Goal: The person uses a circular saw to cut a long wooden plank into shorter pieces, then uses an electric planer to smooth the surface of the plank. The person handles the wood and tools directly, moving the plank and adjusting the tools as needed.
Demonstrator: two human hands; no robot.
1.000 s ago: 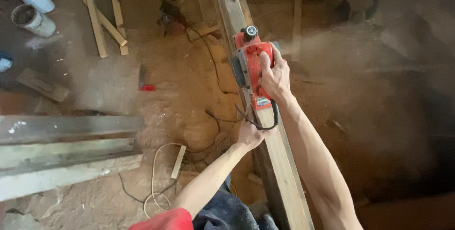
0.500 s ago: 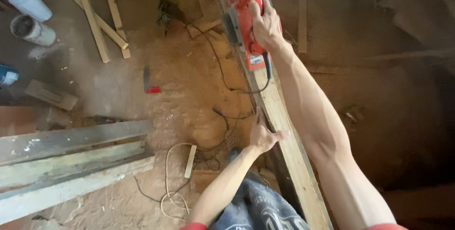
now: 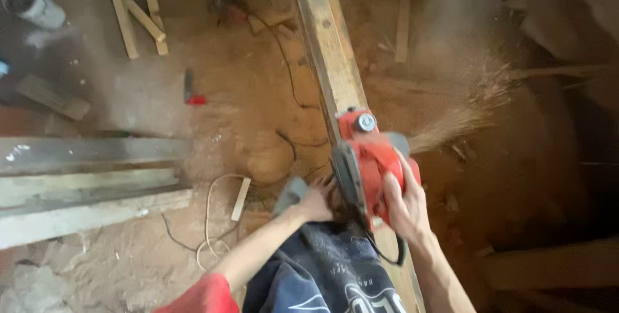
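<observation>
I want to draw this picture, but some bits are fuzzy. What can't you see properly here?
- Head view: the underside of the red electric planer is hidden against the long wooden beam.
- The left hand: its fingers are motion-blurred and partly behind the planer.
- The beam's far end is cut off by the top edge.
- The area at right is hazed by the spray of sawdust.
- The right hand covers the planer's handle.

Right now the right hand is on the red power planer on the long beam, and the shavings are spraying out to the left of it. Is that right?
Not quite. The shavings spray out to the right of the red power planer, not the left, as the head view shows. The rest holds: the right hand grips the planer on the long beam.
</observation>
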